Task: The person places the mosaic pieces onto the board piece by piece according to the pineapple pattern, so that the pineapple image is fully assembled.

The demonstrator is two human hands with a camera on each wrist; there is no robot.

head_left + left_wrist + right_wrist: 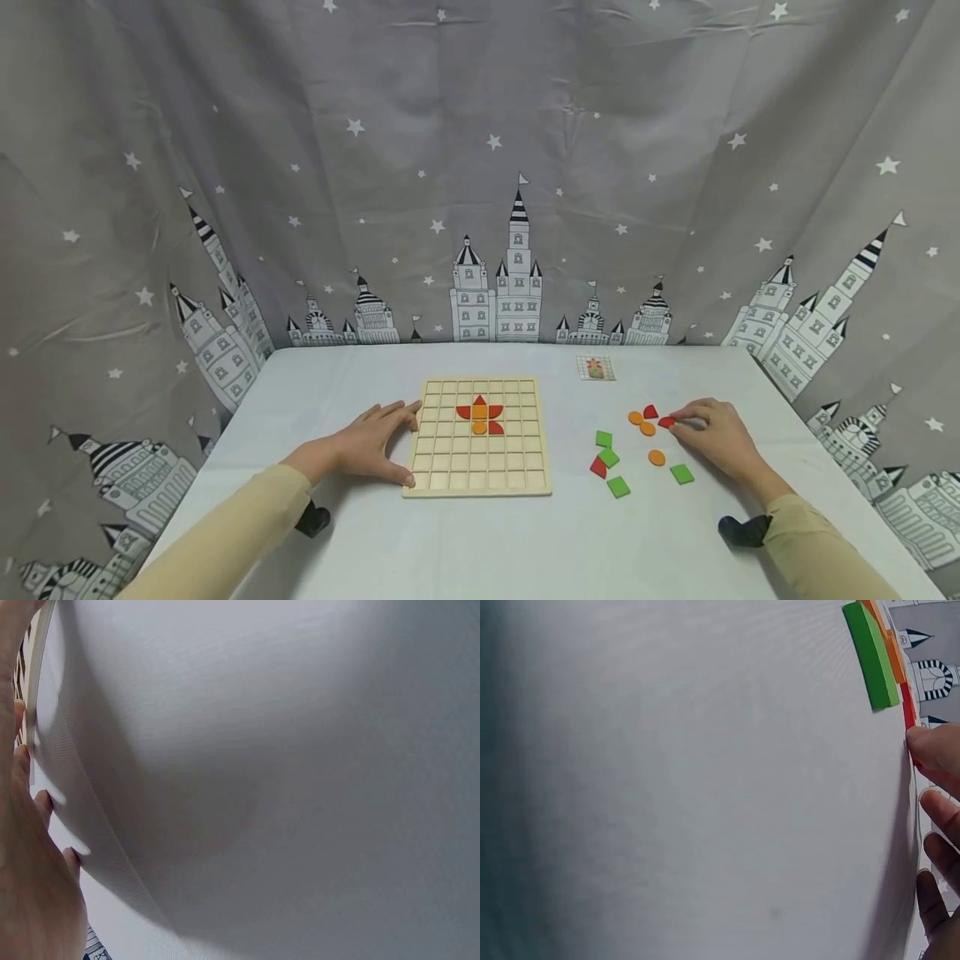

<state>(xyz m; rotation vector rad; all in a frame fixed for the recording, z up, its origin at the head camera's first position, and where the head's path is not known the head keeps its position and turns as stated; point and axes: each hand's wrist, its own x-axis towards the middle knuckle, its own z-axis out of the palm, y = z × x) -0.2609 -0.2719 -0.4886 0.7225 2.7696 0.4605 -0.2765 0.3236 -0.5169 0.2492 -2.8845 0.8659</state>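
A pale wooden grid board [442, 475] lies flat on the table. On it, several red and orange pieces surround an orange square [479, 412], with an orange disc [479, 427] below. My left hand [371, 442] rests spread against the board's left edge, thumb by the near corner; the left wrist view shows fingertips along that edge. To the right, my right hand [716, 437] pinches a red quarter-circle piece [666, 422] between thumb and finger. Beside it lie another red piece [650, 412] and orange discs [656, 457]. In the right wrist view the thumb [926, 742] covers part of the held piece.
Green squares [618, 487] and a red piece [598, 467] lie between the board and my right hand, with another green square [682, 474] nearer that hand. A small pattern card [596, 367] lies at the back. A grey castle-print curtain [480, 167] hangs behind the white table [480, 550].
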